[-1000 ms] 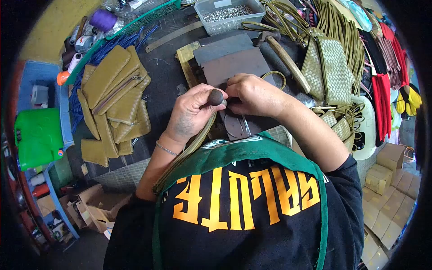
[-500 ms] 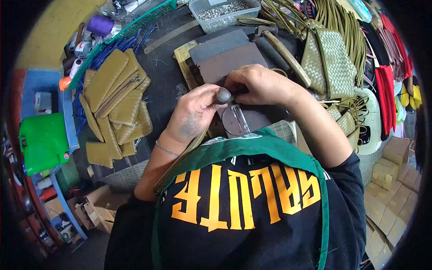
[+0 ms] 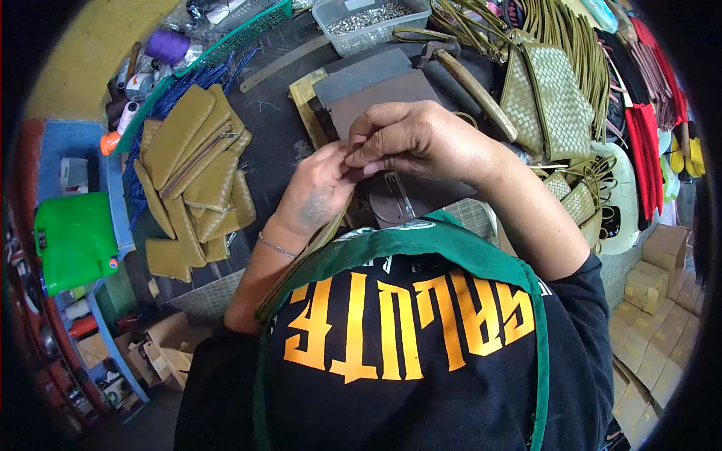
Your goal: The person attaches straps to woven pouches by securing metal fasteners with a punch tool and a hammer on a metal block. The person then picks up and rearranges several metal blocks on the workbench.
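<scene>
My left hand [image 3: 317, 188] and my right hand [image 3: 421, 146] meet over the work board, fingers closed and pinched together. What lies between the fingertips is hidden. Several olive straps [image 3: 307, 252] trail from beneath my left hand along the forearm. Just below my right hand, a narrow shiny metal piece [image 3: 400, 197] shows against the brown board [image 3: 380, 101]. Beyond my right hand lies a hammer, its wooden handle [image 3: 477, 98] slanting toward me.
Olive pouches [image 3: 192, 177] are piled at left, woven ones [image 3: 556, 101] at right. A clear tub of metal fittings [image 3: 368, 34] stands at the back, near a green basket [image 3: 233, 37]. A white basket [image 3: 620, 199] sits at right, with cartons [image 3: 650, 282] below.
The round-headed dark metal object between my hands has gone from sight. My right hand has shifted left and closed in against my left fingertips.
</scene>
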Demonstrator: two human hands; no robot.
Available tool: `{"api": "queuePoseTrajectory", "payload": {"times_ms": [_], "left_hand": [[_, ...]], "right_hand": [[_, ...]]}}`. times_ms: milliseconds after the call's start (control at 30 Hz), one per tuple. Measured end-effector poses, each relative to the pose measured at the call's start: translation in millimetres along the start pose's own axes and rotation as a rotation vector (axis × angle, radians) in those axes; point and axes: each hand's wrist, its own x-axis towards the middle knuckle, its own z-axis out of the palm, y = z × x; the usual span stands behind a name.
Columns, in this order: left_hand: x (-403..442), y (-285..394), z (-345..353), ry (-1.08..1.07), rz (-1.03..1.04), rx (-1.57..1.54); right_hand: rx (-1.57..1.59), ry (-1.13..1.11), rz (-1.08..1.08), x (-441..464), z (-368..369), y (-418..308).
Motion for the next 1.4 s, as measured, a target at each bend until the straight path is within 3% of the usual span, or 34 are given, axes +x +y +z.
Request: {"api": "queuePoseTrajectory", "payload": {"times_ms": [667, 733, 833, 900, 967, 1033, 1133, 1200, 1233, 1300, 1367, 1400], "left_hand": [[3, -6, 2, 0.022, 0.135, -0.005], [1, -7, 4, 0.043, 0.133, -0.010], [2, -5, 5, 0.024, 0.053, -0.060], [1, 1, 6, 0.081, -0.014, -0.184], [-1, -2, 7, 0.104, 0.026, -0.147], [0, -3, 7, 0.096, 0.031, -0.153], [1, -1, 7, 0.113, 0.022, -0.120], [-1, -4, 8, 0.097, 0.044, -0.093], [-1, -5, 8, 0.113, 0.048, -0.086], [-2, -6, 9, 0.089, 0.023, -0.060], [1, -6, 8, 0.096, 0.041, -0.060], [1, -5, 8, 0.091, 0.059, -0.061]], "right_hand": [[-0.043, 0.003, 0.003, 0, 2, 1], [0.060, -0.051, 0.096, -1, -1, 2], [0.007, 0.051, -0.020, -6, -24, 17], [-0.157, 0.344, 0.192, -25, -50, 42], [-0.881, 0.371, 0.601, -57, -60, 88], [-1.067, 0.108, 1.039, -69, -47, 97], [-1.040, 0.191, 1.021, -87, -39, 129], [-0.806, 0.352, 0.827, -92, -46, 135], [-0.765, 0.404, 0.984, -69, -51, 104], [-0.365, 0.618, 0.969, -46, -69, 52], [-0.140, 0.632, 0.647, -41, -85, 10], [-0.080, 0.579, 0.595, -37, -88, -15]]}}
